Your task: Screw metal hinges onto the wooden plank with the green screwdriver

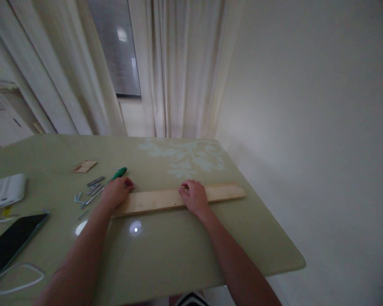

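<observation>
A long, narrow wooden board (159,201) lies flat across the table in front of me. My left hand (117,192) is closed over its left end, thumb and fingers drawn together around something small and pale that is too blurred to name. Past the board's middle, my right hand (194,196) rests on the wood with its thumb and fingertips pinched together. What those fingers hold, if anything, is too small to make out. A screwdriver (119,173) with a green handle lies beside my left hand, its shaft partly hidden behind the fingers.
Left of the screwdriver lie several screws (79,198) and small metal parts (95,182). Farther back is a small wooden piece (84,166). At the left are a white device (7,190), a dark tablet or phone (14,242) and a white cable (35,268). A wall (306,127) borders the right side.
</observation>
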Demonstrator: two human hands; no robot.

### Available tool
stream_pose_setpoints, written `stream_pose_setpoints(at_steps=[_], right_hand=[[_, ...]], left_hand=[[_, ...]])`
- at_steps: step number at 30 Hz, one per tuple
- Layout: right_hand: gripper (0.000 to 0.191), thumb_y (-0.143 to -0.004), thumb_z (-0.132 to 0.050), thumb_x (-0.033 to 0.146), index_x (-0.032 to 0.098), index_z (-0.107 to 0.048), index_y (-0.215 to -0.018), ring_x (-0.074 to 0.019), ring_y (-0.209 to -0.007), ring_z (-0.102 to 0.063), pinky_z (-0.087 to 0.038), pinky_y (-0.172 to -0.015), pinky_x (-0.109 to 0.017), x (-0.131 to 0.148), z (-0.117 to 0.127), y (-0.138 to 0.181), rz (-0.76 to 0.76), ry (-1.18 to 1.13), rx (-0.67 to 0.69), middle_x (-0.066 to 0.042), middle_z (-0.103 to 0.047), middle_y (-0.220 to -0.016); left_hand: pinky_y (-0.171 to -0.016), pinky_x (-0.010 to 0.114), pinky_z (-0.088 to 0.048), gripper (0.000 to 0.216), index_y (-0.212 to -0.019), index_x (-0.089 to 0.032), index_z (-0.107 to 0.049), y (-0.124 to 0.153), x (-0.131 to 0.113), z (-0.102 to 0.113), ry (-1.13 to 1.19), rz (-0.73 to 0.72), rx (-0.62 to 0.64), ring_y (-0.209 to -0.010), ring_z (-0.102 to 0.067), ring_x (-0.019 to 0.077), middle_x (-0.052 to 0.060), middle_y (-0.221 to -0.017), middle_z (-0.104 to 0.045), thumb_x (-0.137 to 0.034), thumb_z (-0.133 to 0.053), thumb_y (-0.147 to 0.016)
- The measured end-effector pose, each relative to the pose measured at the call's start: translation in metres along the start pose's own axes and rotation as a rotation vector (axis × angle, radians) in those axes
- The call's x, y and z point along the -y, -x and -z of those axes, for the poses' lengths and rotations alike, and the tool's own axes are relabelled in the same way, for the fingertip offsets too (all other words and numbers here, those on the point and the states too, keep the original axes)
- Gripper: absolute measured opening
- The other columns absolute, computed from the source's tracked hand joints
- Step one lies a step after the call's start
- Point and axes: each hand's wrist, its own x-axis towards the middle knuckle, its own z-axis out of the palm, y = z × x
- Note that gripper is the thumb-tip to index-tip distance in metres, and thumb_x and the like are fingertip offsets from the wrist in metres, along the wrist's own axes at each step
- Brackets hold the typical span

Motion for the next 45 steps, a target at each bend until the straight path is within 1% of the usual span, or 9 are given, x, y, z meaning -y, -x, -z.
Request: stream_pose_setpoints(at_steps=[5,10,14,16,18,21,26,33,45], right_hand=[[0.014,-0.095,-0.067,0.032,0.022,-0.076,-0.099,-0.0278,-0.102,-0.064,-0.045,-0.096,-0.042,0.002,0.0,0.001,-0.025,-0.042,-0.013,-0.013,-0.075,-0.105],[0.009,-0.091,-0.07,0.028,0.022,-0.075,-0.095,-0.0277,-0.103,-0.063,-0.045,-0.1,-0.044,0.005,0.002,0.001,-0.043,-0.15,-0.045,-0.012,-0.074,-0.103],[0.018,-0.096,-0.065,0.035,0.02,-0.074,-0.101,-0.0244,-0.104,-0.065,-0.048,-0.1,-0.041,0.015,0.003,0.001,-0.025,-0.334,-0.052,-0.011,-0.074,-0.107],[0.028,-0.101,-0.059,0.043,0.021,-0.073,-0.109,-0.0208,-0.098,-0.069,-0.054,-0.091,-0.035,0.022,0.002,0.003,-0.012,-0.463,-0.02,-0.01,-0.076,-0.108],[0.034,-0.103,-0.054,0.049,0.021,-0.073,-0.113,-0.0177,-0.09,-0.073,-0.057,-0.081,-0.03,0.029,0.0,0.005,-0.004,-0.586,0.023,-0.007,-0.078,-0.105],[0.037,-0.103,-0.054,0.05,0.02,-0.075,-0.107,-0.0162,-0.076,-0.073,-0.057,-0.071,-0.028,0.033,-0.002,0.007,-0.004,-0.705,0.061,-0.005,-0.078,-0.093],[0.029,-0.095,-0.068,0.049,0.023,-0.08,-0.099,-0.018,-0.077,-0.07,-0.056,-0.073,-0.03,0.031,0.004,0.008,-0.017,-0.744,0.014,-0.004,-0.078,-0.087],[0.025,-0.081,-0.081,0.044,0.022,-0.079,-0.09,-0.0151,-0.064,-0.062,-0.05,-0.062,-0.028,0.041,0.018,0.006,-0.132,-1.008,0.04,0.0,-0.072,-0.071],[0.023,-0.075,-0.086,0.041,0.022,-0.077,-0.086,-0.0142,-0.07,-0.064,-0.052,-0.071,-0.029,0.04,0.013,0.008,-0.177,-1.164,0.069,0.0,-0.073,-0.078]], left_hand=[[-0.086,0.041,-0.055,0.024,-0.107,-0.022,-0.071,0.002,-0.002,0.001,0.071,-0.004,-0.019,-0.101,-0.074,0.0318,0.011,-0.103,-0.08,-0.031,-0.056,-0.089],[-0.093,0.046,-0.054,0.022,-0.092,-0.021,-0.07,0.004,-0.013,0.006,0.209,-0.04,-0.089,-0.104,-0.073,0.0354,0.014,-0.104,-0.077,-0.035,-0.053,-0.089],[-0.091,0.036,-0.057,0.027,-0.1,-0.023,-0.063,0.016,-0.055,0.0,0.492,-0.149,-0.119,-0.099,-0.073,0.0237,0.007,-0.104,-0.076,-0.046,-0.052,-0.094],[-0.096,0.039,-0.056,0.032,-0.1,-0.022,-0.063,0.029,-0.083,-0.007,1.052,-0.258,-0.05,-0.103,-0.072,0.0249,0.008,-0.102,-0.076,-0.052,-0.066,-0.089],[-0.092,0.037,-0.057,0.04,-0.095,-0.021,-0.066,0.044,-0.107,-0.015,1.166,-0.299,0.019,-0.097,-0.071,0.0227,0.006,-0.096,-0.075,-0.06,-0.073,-0.085],[-0.084,0.033,-0.058,0.043,-0.093,-0.019,-0.069,0.061,-0.127,-0.022,1.305,-0.271,0.158,-0.087,-0.071,0.0199,0.005,-0.09,-0.075,-0.059,-0.081,-0.081],[-0.094,0.035,-0.058,0.047,-0.102,-0.019,-0.074,0.073,-0.131,-0.019,1.514,-0.096,0.266,-0.094,-0.073,0.0201,0.008,-0.103,-0.079,-0.056,-0.087,-0.077],[-0.075,0.028,-0.059,0.055,-0.096,-0.019,-0.075,0.077,-0.133,-0.007,1.634,0.125,0.122,-0.082,-0.073,0.0177,0.005,-0.09,-0.079,-0.051,-0.099,-0.058],[-0.062,0.022,-0.05,0.043,-0.089,-0.018,-0.08,0.08,-0.135,-0.003,1.677,0.097,0.08,-0.073,-0.064,0.0122,0.005,-0.09,-0.078,-0.044,-0.098,-0.06]])
